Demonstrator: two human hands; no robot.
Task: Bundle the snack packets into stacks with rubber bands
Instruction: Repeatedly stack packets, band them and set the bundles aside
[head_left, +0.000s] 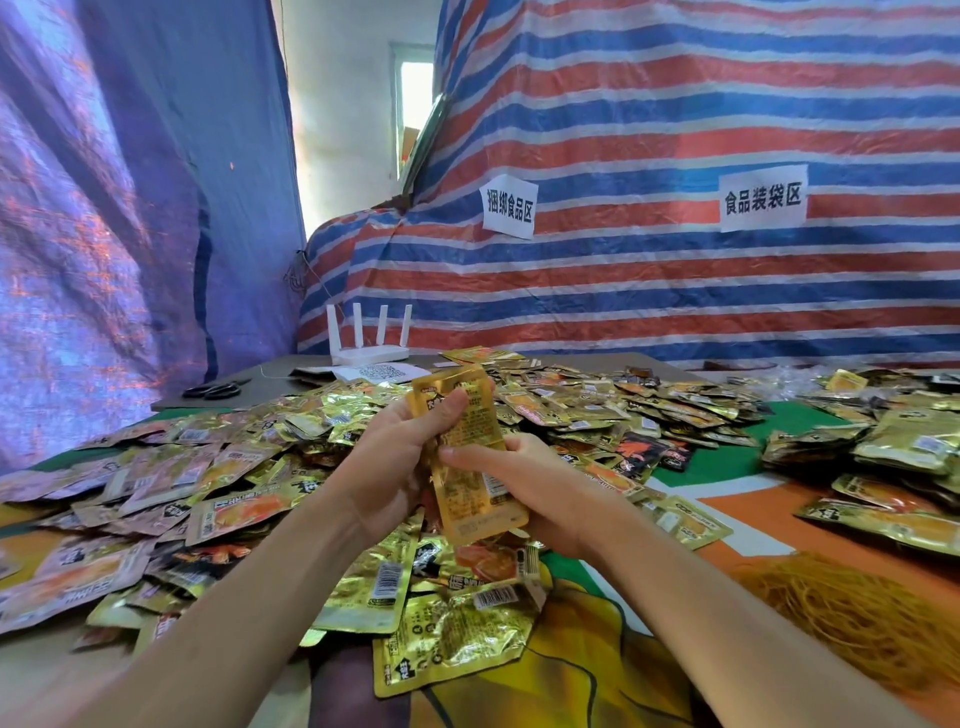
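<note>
A stack of gold snack packets stands upright in both hands above the table. My left hand grips its upper left side, thumb curled over the top packet. My right hand holds the lower right edge, thumb pressed on the front. Around and below lies a wide heap of loose gold packets. A pile of yellow rubber bands lies at the lower right, apart from both hands.
More packets are piled at the right. A white router, a paper with a code and black scissors sit at the table's far left. A striped tarp with two paper signs hangs behind.
</note>
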